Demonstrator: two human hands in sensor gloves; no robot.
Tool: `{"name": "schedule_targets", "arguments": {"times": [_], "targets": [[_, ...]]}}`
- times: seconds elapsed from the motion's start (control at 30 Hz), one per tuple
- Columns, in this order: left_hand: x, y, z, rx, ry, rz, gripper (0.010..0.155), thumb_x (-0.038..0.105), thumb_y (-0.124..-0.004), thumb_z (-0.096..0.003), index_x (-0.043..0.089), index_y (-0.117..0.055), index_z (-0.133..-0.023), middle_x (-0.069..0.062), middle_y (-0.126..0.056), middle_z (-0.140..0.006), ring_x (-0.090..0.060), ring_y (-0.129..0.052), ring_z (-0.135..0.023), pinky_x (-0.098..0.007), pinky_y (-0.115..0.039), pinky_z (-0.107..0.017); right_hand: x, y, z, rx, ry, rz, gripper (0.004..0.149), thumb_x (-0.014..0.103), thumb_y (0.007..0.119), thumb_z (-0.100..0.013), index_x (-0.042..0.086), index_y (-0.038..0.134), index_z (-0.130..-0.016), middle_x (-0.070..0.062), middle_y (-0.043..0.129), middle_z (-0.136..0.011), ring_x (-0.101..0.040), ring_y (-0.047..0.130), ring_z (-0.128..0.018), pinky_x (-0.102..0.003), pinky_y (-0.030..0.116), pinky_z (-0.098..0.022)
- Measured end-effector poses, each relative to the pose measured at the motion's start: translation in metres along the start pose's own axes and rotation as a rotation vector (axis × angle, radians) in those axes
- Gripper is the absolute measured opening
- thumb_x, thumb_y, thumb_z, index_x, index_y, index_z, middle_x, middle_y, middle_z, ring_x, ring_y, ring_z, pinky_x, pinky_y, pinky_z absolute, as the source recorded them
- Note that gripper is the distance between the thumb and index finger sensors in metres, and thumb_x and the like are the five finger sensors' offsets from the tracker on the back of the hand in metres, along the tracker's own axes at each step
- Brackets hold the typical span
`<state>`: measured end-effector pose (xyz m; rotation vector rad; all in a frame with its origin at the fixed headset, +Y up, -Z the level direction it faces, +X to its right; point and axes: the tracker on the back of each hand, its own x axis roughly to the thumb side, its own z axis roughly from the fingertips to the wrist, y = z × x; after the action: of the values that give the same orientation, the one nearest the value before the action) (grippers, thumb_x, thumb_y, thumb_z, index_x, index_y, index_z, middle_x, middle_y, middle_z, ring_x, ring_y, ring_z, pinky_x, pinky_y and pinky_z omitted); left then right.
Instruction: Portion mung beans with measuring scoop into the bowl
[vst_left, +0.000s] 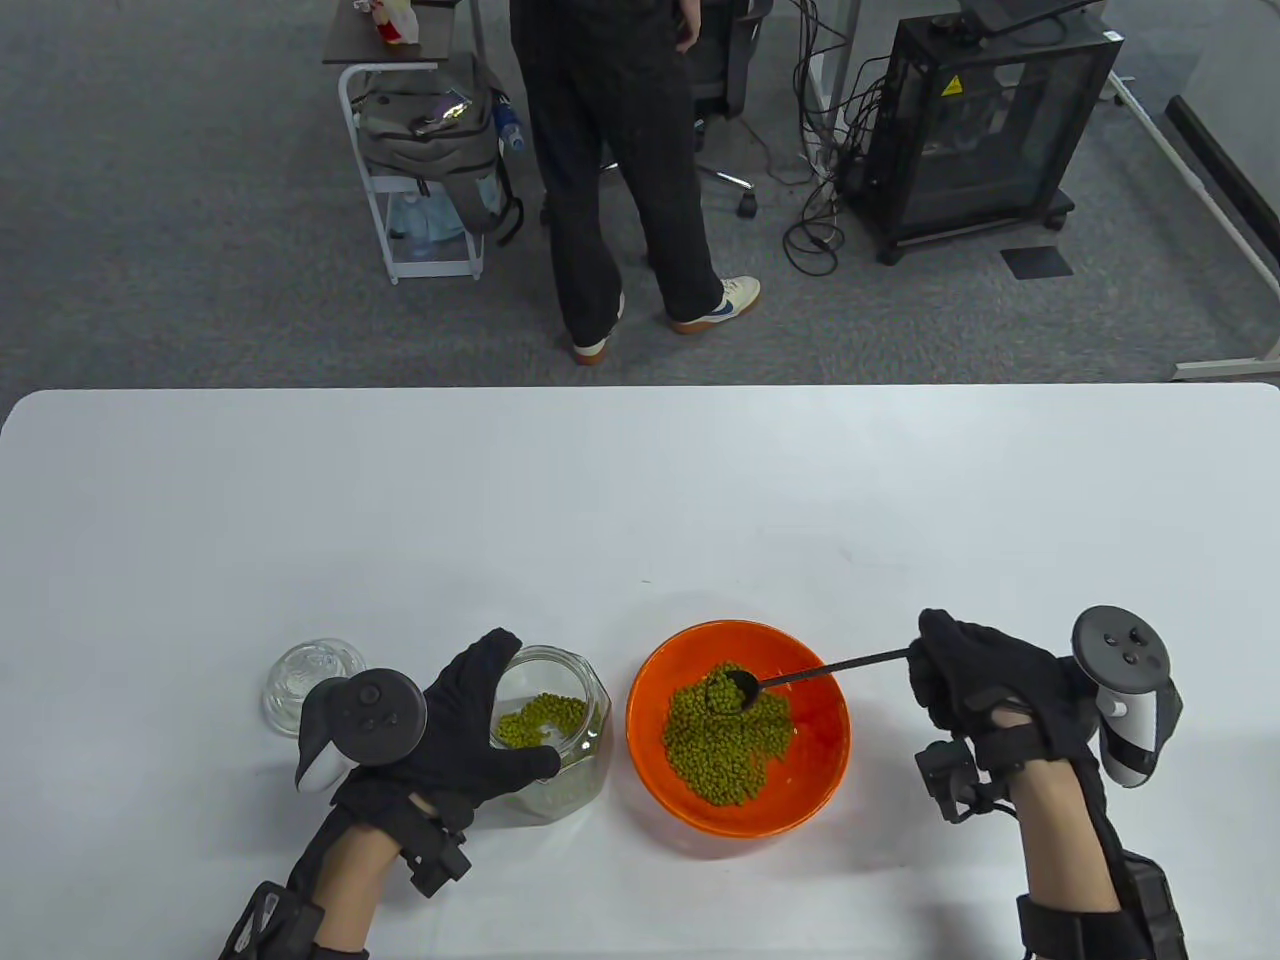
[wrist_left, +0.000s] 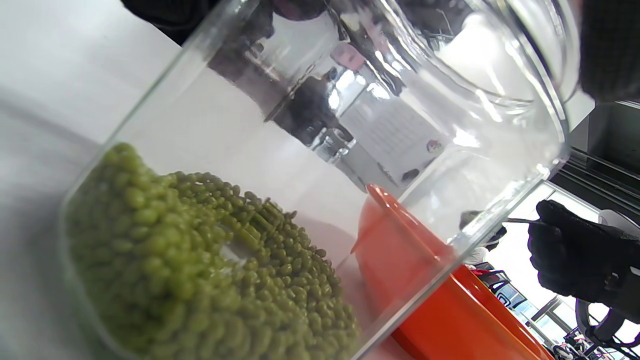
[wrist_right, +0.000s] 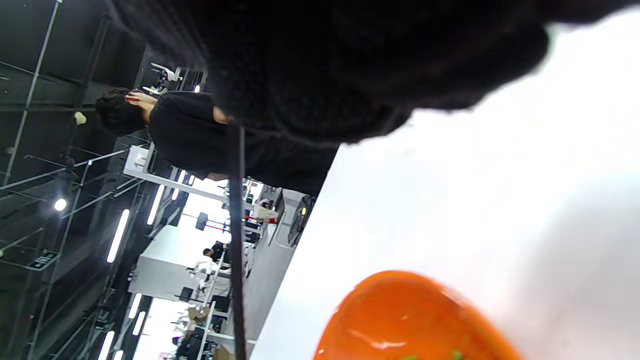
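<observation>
No readable text; a yellow warning sign (vst_left: 952, 85) marks the black cabinet (vst_left: 985, 130).

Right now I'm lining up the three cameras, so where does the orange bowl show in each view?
Table view: the orange bowl sits low centre, right of the glass jar.
Left wrist view: bowl lower right, seen partly through the jar.
Right wrist view: its rim at the bottom edge, right of centre.
Shared landmark: the scoop's thin black handle.
</observation>
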<state>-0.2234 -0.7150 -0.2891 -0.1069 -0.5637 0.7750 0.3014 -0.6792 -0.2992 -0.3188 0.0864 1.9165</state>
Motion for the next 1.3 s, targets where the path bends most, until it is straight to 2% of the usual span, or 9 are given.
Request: {"name": "schedule_targets", "arguments": {"times": [0.23, 0.37, 0.6, 0.73, 0.9, 1.3], "targets": [[0.0, 0.0, 0.0, -0.001, 0.0, -0.001, 0.122, 0.084, -0.083, -0.0409, 0.005, -0.022, -0.11, -0.028, -0.035, -0.116, -0.06, -0.055, -0.105, -0.074, -0.053, -0.072, -0.001, -0.009, 0.006, -0.056, -0.018, 0.123, 0.044, 0.049, 0.08, -0.048, 0.01, 0.1, -0.055, -0.01, 0.104, -0.041, -0.021, 0.1, -0.018, -0.036, 0.087, -0.015], [0.0, 0.0, 0.0, -0.001, 0.0, -0.002, 0.122, 0.084, -0.083, -0.0409, 0.005, -0.022, -0.11, -0.028, -0.035, -0.116, -0.06, -0.055, -0.105, -0.074, -0.053, -0.072, 0.002, -0.01, 0.008, -0.05, -0.033, 0.158, 0.044, 0.05, 0.083, -0.047, 0.01, 0.101, -0.055, -0.011, 0.104, -0.041, -0.022, 0.1, -0.018, -0.036, 0.087, -0.016], [0.0, 0.0, 0.0, -0.001, 0.0, -0.002, 0.122, 0.084, -0.083, -0.0407, 0.005, -0.022, -0.11, -0.028, -0.035, -0.116, -0.06, -0.055, -0.105, -0.074, -0.053, -0.072, 0.017, -0.006, 0.019, -0.07, -0.133, 0.288, 0.043, 0.05, 0.087, -0.045, 0.012, 0.102, -0.056, -0.011, 0.105, -0.044, -0.024, 0.101, -0.021, -0.037, 0.087, -0.018], [0.0, 0.0, 0.0, 0.0, 0.0, -0.002, 0.122, 0.084, -0.083, -0.0408, 0.005, -0.022, -0.11, -0.028, -0.035, -0.116, -0.059, -0.055, -0.105, -0.074, -0.053, -0.072, 0.03, 0.002, 0.027, -0.038, -0.311, 0.364, 0.043, 0.051, 0.087, -0.045, 0.012, 0.103, -0.056, -0.011, 0.105, -0.046, -0.024, 0.101, -0.022, -0.038, 0.087, -0.02], [0.0, 0.0, 0.0, 0.0, 0.001, -0.002, 0.122, 0.084, -0.083, -0.0409, 0.005, -0.022, -0.11, -0.028, -0.035, -0.116, -0.059, -0.055, -0.105, -0.074, -0.053, -0.072, 0.049, 0.011, 0.045, -0.034, -0.619, 0.537, 0.043, 0.052, 0.087, -0.044, 0.014, 0.102, -0.057, -0.009, 0.105, -0.047, -0.024, 0.101, -0.024, -0.038, 0.087, -0.021], [0.0, 0.0, 0.0, 0.0, 0.001, -0.006, 0.122, 0.084, -0.083, -0.0408, 0.005, -0.022, -0.11, -0.028, -0.035, -0.116, -0.059, -0.055, -0.105, -0.074, -0.053, -0.072, 0.076, 0.034, 0.088, -0.139, -0.984, 0.77, 0.043, 0.051, 0.085, -0.04, 0.016, 0.101, -0.061, -0.01, 0.104, -0.055, -0.028, 0.1, -0.032, -0.042, 0.085, -0.028]]}}
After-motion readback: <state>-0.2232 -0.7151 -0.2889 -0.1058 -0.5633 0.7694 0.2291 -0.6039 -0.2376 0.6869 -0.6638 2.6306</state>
